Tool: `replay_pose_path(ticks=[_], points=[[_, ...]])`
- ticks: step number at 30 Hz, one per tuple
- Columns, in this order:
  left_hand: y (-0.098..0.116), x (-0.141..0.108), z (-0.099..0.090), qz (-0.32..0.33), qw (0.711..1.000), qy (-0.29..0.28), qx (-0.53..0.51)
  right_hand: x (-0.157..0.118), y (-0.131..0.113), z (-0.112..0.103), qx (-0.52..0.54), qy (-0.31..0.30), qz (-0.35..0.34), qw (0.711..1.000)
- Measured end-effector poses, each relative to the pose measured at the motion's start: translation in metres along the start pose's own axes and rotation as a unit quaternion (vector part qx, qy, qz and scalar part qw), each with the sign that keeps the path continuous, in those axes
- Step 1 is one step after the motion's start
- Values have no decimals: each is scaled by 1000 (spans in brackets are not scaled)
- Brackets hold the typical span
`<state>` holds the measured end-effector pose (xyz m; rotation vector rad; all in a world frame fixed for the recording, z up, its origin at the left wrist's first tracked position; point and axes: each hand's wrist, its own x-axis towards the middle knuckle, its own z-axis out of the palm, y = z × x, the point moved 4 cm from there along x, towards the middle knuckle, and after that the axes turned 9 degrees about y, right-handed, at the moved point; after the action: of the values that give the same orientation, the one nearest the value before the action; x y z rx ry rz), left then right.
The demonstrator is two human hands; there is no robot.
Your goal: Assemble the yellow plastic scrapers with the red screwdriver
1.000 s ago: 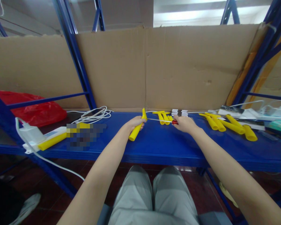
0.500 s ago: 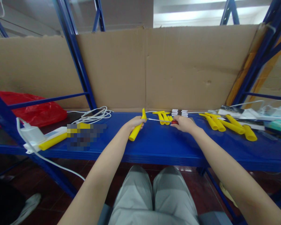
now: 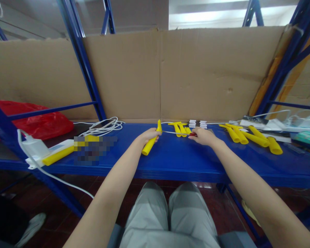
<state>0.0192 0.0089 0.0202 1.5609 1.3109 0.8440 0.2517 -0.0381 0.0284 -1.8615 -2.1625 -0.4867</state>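
Observation:
My left hand (image 3: 150, 134) is closed around a yellow T-shaped plastic piece (image 3: 149, 146), its wide tubular end tilted down toward me. In my right hand (image 3: 203, 136) is a screwdriver (image 3: 193, 134) with a red handle, gripped from above. Its long metal shaft runs left, and the tip meets the yellow piece near my left fingers; whether it sits in a screw is too small to see. Just behind the shaft lie several similar yellow pieces (image 3: 179, 130). Beside them, close to my right hand, is a stack of small white-and-dark items (image 3: 197, 124).
More yellow pieces (image 3: 261, 140) lie on the blue shelf (image 3: 175, 156) to the right. At left are a coiled white cable (image 3: 105, 126), a power strip (image 3: 63, 148), another yellow piece (image 3: 58, 157) and a red plastic bag (image 3: 33, 119). A cardboard sheet (image 3: 124, 75) stands along the back.
Both hands keep nearly the same place and grip. Apart from a very slight shift of the whole view, nothing has clearly moved.

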Motion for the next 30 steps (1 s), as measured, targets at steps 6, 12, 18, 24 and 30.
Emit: replay_pose_path(ticks=[6,12,18,24,30], points=[[0,0,1,3,1000,-6,5,-3,1,-5,-20,-2,35,999],[-2,4,2,8,1000,-13,8,0,4,3,3,-15,12,1000],[-8,13,3,21,999,-34,5,1,7,2,-27,-11,15,999],[-7,11,3,24,999,-39,2,0,7,2,-35,-10,36,999],[-8,12,2,26,999,-29,0,2,6,11,52,-68,7,996]])
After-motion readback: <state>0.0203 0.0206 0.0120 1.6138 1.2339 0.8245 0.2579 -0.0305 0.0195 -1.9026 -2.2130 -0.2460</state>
